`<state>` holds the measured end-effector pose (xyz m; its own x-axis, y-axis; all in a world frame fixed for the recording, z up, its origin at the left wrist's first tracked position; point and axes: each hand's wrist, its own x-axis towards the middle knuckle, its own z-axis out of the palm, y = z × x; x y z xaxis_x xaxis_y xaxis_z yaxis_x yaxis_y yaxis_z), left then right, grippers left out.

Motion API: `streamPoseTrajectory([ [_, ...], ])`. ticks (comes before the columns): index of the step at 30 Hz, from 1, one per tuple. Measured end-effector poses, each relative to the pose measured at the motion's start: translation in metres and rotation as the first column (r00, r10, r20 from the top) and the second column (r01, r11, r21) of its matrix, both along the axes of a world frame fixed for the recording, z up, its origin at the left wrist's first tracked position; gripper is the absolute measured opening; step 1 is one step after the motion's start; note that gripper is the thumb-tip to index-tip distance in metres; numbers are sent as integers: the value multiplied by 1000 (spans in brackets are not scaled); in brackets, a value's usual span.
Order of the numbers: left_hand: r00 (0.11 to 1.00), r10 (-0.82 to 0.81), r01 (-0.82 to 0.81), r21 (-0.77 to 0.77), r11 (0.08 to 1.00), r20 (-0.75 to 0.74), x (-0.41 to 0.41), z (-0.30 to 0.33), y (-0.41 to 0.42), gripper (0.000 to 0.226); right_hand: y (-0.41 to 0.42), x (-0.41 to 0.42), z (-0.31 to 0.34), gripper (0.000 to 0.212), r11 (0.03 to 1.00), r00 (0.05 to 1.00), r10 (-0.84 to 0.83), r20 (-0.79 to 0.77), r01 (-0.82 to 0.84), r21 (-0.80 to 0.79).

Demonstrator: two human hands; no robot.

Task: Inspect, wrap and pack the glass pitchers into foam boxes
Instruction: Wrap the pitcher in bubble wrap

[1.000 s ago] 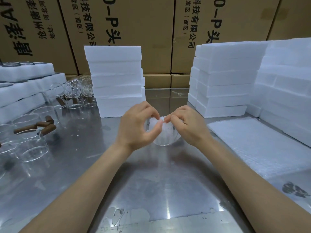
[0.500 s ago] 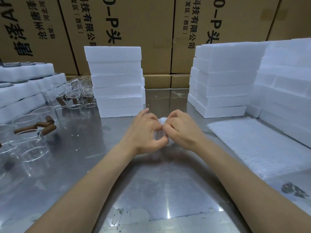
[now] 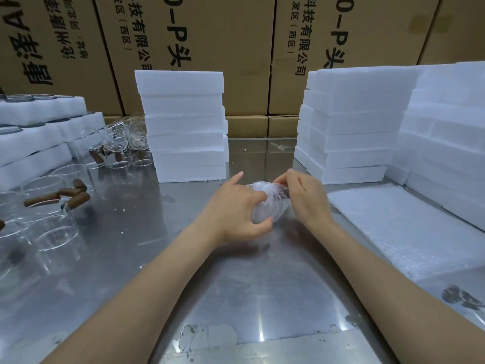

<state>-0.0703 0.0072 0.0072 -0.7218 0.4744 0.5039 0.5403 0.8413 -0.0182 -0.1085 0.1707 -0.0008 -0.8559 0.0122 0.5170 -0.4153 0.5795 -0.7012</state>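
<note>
Wrapped pitcher (image 3: 265,203) sits mid-surface, lying tilted, fully covered in bubble wrap, a dark patch showing through near its far-right end. Left hand (image 3: 233,208) grips it from the left: thumb curled under the near side, fingers (image 3: 258,197) bent onto the top, index pointing up and away. Right hand (image 3: 305,195) pinches the wrap at the far-right end, fingertips drawn together on the gathered film. Both forearms reach in from the near edge over the steel surface (image 3: 236,290). Bubble wrap sheets (image 3: 404,227) lie flat to the right, near the right hand but apart from it. Foam box stack (image 3: 183,127) stands just beyond the hands, left of centre; bigger foam stack (image 3: 351,127) at far right, more foam running down the right edge. Unwrapped glass pitchers (image 3: 52,206) with brown handles crowd the left side, well apart from the hands; foam trays (image 3: 39,132) behind them at far left. Cardboard cartons (image 3: 236,48) with printed text wall off the back.
</note>
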Motion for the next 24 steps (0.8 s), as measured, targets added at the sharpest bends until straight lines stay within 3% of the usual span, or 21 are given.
streamPoseTrajectory([
  [6, 998, 7, -8, 12, 1000, 64, -7, -1, 7, 37, -10, -1, -3, 34, 996, 999, 32, 20, -34, 84],
  [10, 992, -43, 29, 122, 992, 115, -7, -7, 5, 32, -7, -5, -8, 41, 977, 992, -50, 116, 24, 211],
  [15, 966, -179, 111, 327, 939, 185, -3, -19, 11, 63, 5, -9, -3, 36, 959, 968, -182, 170, 137, 248],
  [19, 976, -203, 152, 411, 899, 84, -3, -21, 18, 71, 25, -13, 4, 33, 914, 924, -341, 174, 282, 292],
  [22, 991, -135, 119, 578, 807, -16, -7, -13, 11, 64, 40, -13, 6, 29, 866, 874, -451, 181, 379, 326],
  [24, 997, -38, 80, 753, 653, -73, -12, -1, 0, 59, 43, -12, 7, 28, 859, 878, -465, 113, 417, 296],
])
